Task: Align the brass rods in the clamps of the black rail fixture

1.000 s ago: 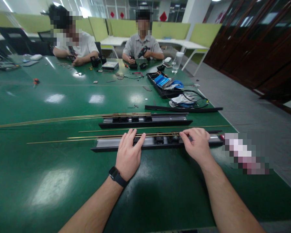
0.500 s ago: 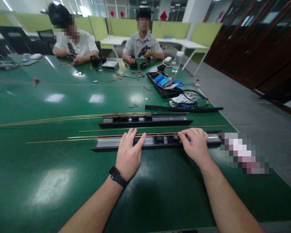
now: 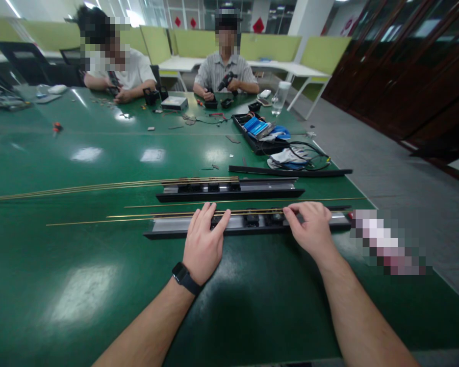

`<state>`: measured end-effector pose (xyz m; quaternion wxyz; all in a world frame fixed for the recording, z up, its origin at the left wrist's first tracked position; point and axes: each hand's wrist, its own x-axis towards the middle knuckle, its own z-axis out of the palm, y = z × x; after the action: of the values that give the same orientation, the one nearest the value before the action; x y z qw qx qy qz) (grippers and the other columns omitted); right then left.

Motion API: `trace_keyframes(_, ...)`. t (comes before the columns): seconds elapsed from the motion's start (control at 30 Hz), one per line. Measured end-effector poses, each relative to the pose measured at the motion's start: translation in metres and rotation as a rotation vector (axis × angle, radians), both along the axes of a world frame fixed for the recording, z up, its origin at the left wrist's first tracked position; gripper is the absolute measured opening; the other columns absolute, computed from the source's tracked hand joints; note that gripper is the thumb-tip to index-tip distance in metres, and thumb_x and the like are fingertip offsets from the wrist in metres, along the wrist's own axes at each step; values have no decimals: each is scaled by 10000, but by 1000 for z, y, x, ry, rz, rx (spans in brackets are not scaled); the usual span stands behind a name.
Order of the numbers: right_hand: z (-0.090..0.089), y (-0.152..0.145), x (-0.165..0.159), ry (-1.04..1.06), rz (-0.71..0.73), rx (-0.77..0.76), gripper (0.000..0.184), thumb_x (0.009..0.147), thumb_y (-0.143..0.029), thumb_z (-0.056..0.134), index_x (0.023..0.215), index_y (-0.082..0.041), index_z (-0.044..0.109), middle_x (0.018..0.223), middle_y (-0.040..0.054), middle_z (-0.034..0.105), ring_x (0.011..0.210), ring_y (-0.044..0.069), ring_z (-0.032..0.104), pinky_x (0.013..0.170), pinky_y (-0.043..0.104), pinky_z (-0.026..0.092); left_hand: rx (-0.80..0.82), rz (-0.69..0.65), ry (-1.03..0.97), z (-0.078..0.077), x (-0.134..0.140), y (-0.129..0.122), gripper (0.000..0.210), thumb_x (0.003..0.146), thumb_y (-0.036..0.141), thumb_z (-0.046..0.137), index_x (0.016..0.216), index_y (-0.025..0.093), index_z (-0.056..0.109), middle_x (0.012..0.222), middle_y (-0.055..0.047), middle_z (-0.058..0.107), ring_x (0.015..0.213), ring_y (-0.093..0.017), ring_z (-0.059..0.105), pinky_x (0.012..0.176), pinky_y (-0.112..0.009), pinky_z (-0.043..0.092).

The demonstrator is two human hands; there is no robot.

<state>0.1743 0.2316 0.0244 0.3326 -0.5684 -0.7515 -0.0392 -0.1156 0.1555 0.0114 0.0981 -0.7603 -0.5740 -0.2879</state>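
My left hand [image 3: 205,245] lies with fingers spread over a black-and-silver metal channel [image 3: 168,225], its fingertips on thin brass rods [image 3: 132,216] that run along the channel's far side. Near the channel's right end, my right hand [image 3: 309,224] pinches a brass rod between thumb and fingers. The rods stick out past the channel's left end. Black blocks [image 3: 251,218] sit inside the channel, partly covered by my left fingers. Just behind lies a single loose rod [image 3: 248,203]. Farther back is a second channel [image 3: 260,194] with more brass rods [image 3: 99,186] over it.
A black strip [image 3: 290,171] lies behind the channels. Beyond it are gloves [image 3: 290,159], a cable and a black tray [image 3: 245,133] with blue items. Across the green table [image 3: 80,244] sit two people, one holding a power drill [image 3: 226,80]. A bottle [image 3: 280,98] stands at the far right.
My right hand has shifted slightly right, and the left tip of the longest rod has slid a little to the right too. My left hand stays in place.
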Motion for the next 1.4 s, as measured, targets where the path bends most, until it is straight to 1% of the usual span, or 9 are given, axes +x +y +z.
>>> trace_keyframes(0.17,-1,-1,-4,6,29,-4,308,1002,-466,533,851,-263,708,907,34,755,1001,258,577,951,450,304,-13,-2,-23,-1,0,0,567,950,71,512,1479,261,576,1572,-169,500,1525,-342,397,1220,-584,387)
trace_keyframes(0.6,-2,1,1,-21,13,23,289,986,-435,567,810,-249,699,872,39,732,990,256,565,917,425,314,10,-5,7,0,-1,0,548,955,73,519,1473,239,585,1553,-190,508,1511,-350,417,1213,-574,398)
trace_keyframes(0.73,-2,0,1,-16,11,27,292,994,-441,562,821,-249,698,881,35,733,995,251,569,931,426,315,10,-4,5,-1,-1,0,547,956,72,514,1472,239,587,1550,-197,509,1510,-354,415,1210,-580,398)
trace_keyframes(0.87,-2,-1,-2,-2,20,29,302,992,-482,573,850,-254,711,898,35,740,1000,251,580,935,427,321,8,0,8,-1,0,0,555,948,65,522,1473,233,588,1547,-202,509,1506,-361,420,1212,-579,394)
trace_keyframes(1.0,-2,0,-3,10,25,23,335,992,-508,565,833,-257,718,882,38,742,997,258,584,928,434,322,12,3,9,0,0,0,550,948,66,522,1467,234,594,1546,-200,512,1505,-359,423,1211,-578,396)
trace_keyframes(1.4,-2,1,1,-9,13,24,313,987,-465,567,805,-250,706,865,43,737,990,264,577,918,438,327,18,-2,9,0,0,0,544,956,75,522,1470,240,590,1548,-195,515,1508,-350,421,1211,-575,401)
